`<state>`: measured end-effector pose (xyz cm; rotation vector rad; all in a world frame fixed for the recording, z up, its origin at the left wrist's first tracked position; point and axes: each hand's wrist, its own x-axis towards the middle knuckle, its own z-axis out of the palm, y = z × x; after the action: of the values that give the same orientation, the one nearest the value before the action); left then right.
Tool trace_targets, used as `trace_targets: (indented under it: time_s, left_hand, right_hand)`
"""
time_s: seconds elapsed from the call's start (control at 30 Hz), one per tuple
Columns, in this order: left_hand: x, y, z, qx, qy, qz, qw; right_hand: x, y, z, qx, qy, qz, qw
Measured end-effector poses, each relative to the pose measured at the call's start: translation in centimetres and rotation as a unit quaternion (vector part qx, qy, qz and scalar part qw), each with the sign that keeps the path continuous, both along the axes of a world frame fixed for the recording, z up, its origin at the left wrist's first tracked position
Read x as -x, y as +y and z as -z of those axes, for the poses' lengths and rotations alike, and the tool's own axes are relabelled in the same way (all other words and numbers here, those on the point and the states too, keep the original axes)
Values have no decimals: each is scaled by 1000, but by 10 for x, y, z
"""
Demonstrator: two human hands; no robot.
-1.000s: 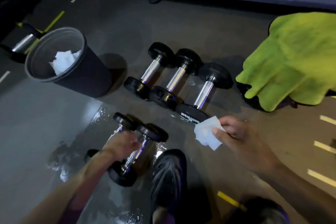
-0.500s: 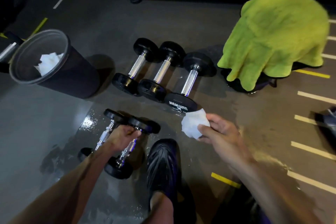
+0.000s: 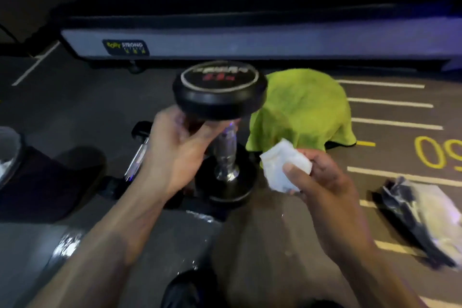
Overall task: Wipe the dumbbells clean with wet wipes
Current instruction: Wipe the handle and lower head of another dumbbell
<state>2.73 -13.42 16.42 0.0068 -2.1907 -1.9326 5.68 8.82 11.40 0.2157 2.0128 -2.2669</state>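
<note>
- The left hand [image 3: 175, 150] holds a dumbbell [image 3: 221, 130] upright in the middle of the view, fingers and thumb curled round the top of its chrome handle just under the upper head; the grip looks full and closed, though blur hides the fingertips
- Judged from the pose, standing it on end frees the handle and both heads for the wipe and brings the upper face toward the camera
- The dumbbell's long axis runs close to vertical, tilted slightly: the upper head [image 3: 220, 90] points to 12 o'clock with its labelled face up, and the lower head [image 3: 226, 182] sits at 6 o'clock; whether it rests on the floor [image 3: 75, 97] or hangs just above cannot be told
- The right hand [image 3: 322, 177] waits at 3 o'clock of the handle, near it but apart, pinching a crumpled white wet wipe [image 3: 283, 167] between thumb and curled fingers, with the free wad turned toward the dumbbell, probably so it can meet the metal first
- At 9 o'clock of the held dumbbell another dumbbell [image 3: 136, 157] lies on the floor, its chrome bar running from 7 to 1 o'clock
- A dark bin [image 3: 37, 182] stands at the left edge, likely for used wipes
- A green towel [image 3: 302, 110] is draped over something dark at 2 o'clock, behind the wipe
- A crumpled packet [image 3: 422, 215] lies on the floor at 4 o'clock; what it holds is too blurred to tell
- The likely next move is bringing wipe to handle or head
</note>
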Motion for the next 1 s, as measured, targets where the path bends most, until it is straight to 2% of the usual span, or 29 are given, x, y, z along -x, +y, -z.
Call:
trace_targets:
  time_s: [0.13, 0.27, 0.43, 0.5, 0.57, 0.63, 0.73, 0.8, 0.93, 1.0]
  left_hand:
    - [79, 57, -35, 1, 80, 19, 997]
    - [128, 94, -37, -17, 58, 29, 998]
    - [150, 109, -23, -20, 37, 32, 999]
    - [155, 110, -24, -48, 30, 31, 998]
    - [159, 109, -25, -61, 24, 26, 998]
    - [162, 110, -24, -62, 19, 21, 998]
    - [161, 113, -23, -68, 15, 30, 997]
    - [158, 116, -23, -67, 16, 30, 997]
    - [160, 118, -23, -53, 16, 0, 998]
    - [161, 117, -22, -65, 12, -10, 998]
  right_hand:
    - [25, 40, -26, 58, 20, 72, 996]
    - [43, 69, -34, 16, 42, 114, 992]
    - [65, 96, -26, -123, 46, 170, 977]
    - [76, 101, -26, -270, 107, 161, 943]
    - [90, 97, -34, -396, 175, 130, 892]
    - [109, 90, -40, -455, 223, 101, 856]
    - [141, 77, -45, -501, 232, 73, 830]
    - [150, 65, -46, -487, 204, 43, 848]
    - [140, 58, -46, -289, 111, -25, 950]
    - [134, 61, -50, -238, 86, -36, 967]
